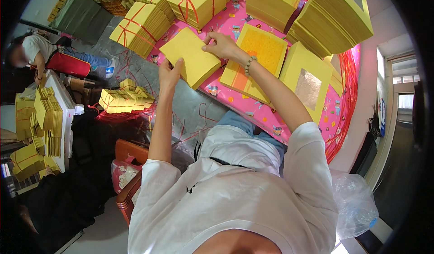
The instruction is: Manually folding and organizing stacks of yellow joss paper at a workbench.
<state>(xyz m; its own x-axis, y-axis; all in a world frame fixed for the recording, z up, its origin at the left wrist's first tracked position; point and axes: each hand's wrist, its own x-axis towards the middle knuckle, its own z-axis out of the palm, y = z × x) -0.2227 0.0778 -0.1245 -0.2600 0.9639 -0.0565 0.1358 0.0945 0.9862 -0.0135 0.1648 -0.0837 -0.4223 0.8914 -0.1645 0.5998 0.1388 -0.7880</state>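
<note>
A thick stack of yellow paper [190,55] is tilted at the near left edge of the pink-covered table. My left hand [171,74] grips its near left side, thumb on top and fingers underneath. At the stack's right edge, my right hand [220,46] is closed, with thumb and curled fingertips pinching the paper there. A beaded bracelet [248,65] circles my right wrist. Under my right forearm lies a yellow paper stack with an orange-gold printed panel [261,48]. Farther right lies another yellow stack with a silvery foil square [308,89].
Yellow bundles tied with red string [140,25] line the table's far side, beside tall loose stacks [334,18]. Red strands [348,100] hang at the right edge. At left are a wooden chair [131,150], tied bundles [124,99] and a person seated by another table [68,109].
</note>
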